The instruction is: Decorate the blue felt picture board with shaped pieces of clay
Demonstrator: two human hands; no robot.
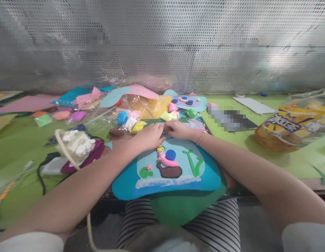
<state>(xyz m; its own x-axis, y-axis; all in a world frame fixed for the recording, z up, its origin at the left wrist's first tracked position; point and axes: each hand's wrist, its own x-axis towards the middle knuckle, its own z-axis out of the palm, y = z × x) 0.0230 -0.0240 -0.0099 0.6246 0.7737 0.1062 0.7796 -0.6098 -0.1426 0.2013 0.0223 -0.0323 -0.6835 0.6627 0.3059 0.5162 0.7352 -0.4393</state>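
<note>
My left hand (151, 135) and my right hand (179, 130) meet just above the top edge of a blue paper craft picture (122, 185). Both have curled, pinching fingers, with a small dark thing between them that I cannot make out. On the picture lie a pink clay figure (168, 162) with yellow hair, a brown clay shape (171, 172), a blue clay disc (170, 154), green clay stalks (195, 166) and a green clay pad (145, 172). White clay is smeared along its lower part. Under it, a green sheet (175, 208) hangs over my lap.
Clay packets, among them a blue one (122, 118) and a yellow one (138, 126), lie beyond my hands. A drink bottle (288, 126) lies at right. To the left are a purple bag (96, 154) with a cream strap and a white charger (55, 166). A perforated metal panel (162, 45) stands behind.
</note>
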